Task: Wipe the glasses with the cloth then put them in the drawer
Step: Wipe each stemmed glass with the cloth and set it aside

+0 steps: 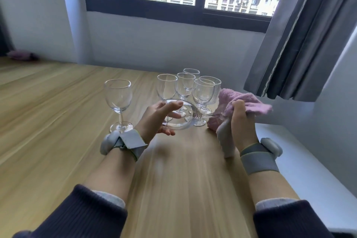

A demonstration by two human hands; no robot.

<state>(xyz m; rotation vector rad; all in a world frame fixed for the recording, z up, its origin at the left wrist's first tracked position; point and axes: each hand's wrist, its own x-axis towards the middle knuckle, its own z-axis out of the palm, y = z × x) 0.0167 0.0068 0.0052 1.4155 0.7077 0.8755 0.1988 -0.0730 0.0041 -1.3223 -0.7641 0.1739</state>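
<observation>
- Midway through the wiping stage, a person's left hand grips the bowl of a clear stemmed wine glass, turned on its side above the pale wooden table, its stem pointing toward the cloth.
- Beside it, the right hand clutches a bunched pink-and-grey fleecy cloth, which is wrapped around the glass's foot and the end of its stem.
- Just behind the held glass, a cluster of five clear stemmed glasses stands upright on the table; some are ribbed, and whether any has been wiped cannot be told.
- To the left of the held glass, a single tall clear wine glass stands apart from the cluster, perhaps set aside as finished, though that is only a guess.
- No drawer is in view, so by appearances no glass has been stored yet.
- Judging from the scene, most of the job remains: finishing this glass, wiping the others, then moving all of them to the drawer.
- Grey wrist straps with small sensor pods sit on both forearms.
</observation>
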